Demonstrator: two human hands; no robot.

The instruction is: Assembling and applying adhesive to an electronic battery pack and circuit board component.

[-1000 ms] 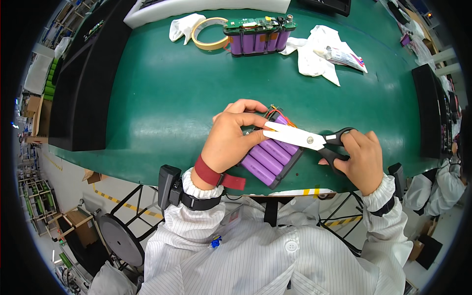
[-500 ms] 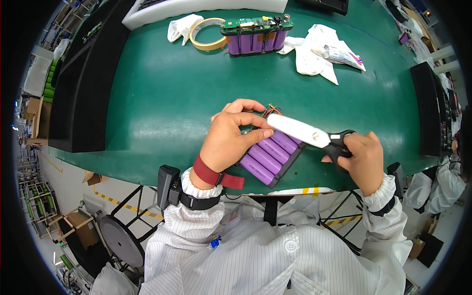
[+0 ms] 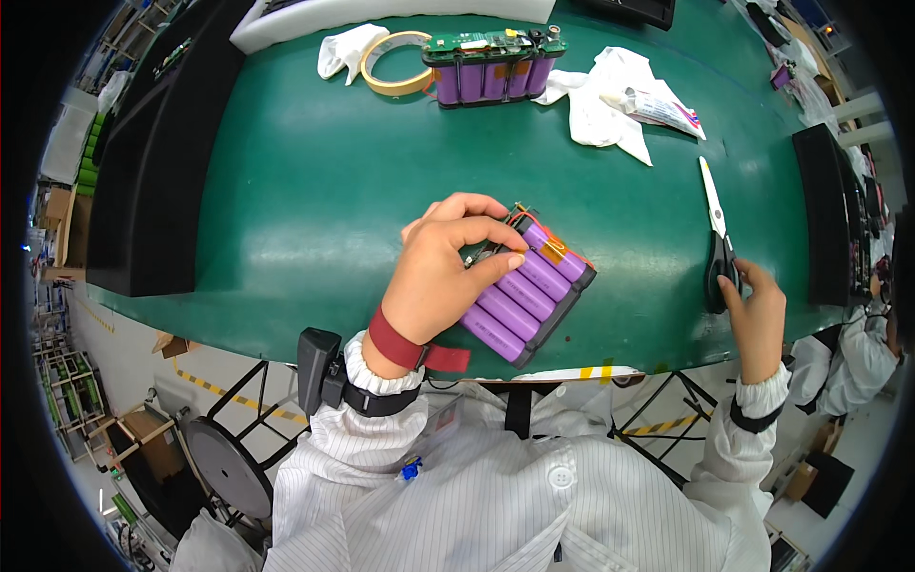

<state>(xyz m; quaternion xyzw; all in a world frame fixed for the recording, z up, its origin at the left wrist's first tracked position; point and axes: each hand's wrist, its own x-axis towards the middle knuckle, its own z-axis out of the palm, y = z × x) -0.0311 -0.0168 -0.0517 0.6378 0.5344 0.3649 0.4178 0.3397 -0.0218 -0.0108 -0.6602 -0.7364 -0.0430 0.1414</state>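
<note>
A battery pack [image 3: 524, 297] of purple cells in a black frame lies flat and slanted on the green table near its front edge. My left hand [image 3: 443, 257] grips its upper left side, thumb on the cells and fingers curled over the edge, which hides much of the circuit board there. Red wires [image 3: 579, 255] and a bit of amber tape [image 3: 553, 250] show on its upper right. Off to the right, my right hand [image 3: 758, 310] has thumb and fingers on the black handles of white-bladed scissors [image 3: 717, 234]. Their blades are together and point away from me.
A second purple battery pack [image 3: 491, 81] with a green board stands at the back, beside a tape roll [image 3: 396, 86]. White cloths [image 3: 605, 105] and a tube [image 3: 664, 110] lie right of it. Black bins [image 3: 157, 191] flank the table's left side.
My right hand has carried the scissors from over the battery pack out to the right side of the table. Their blades have swung to point away. My left hand stays on the pack.
</note>
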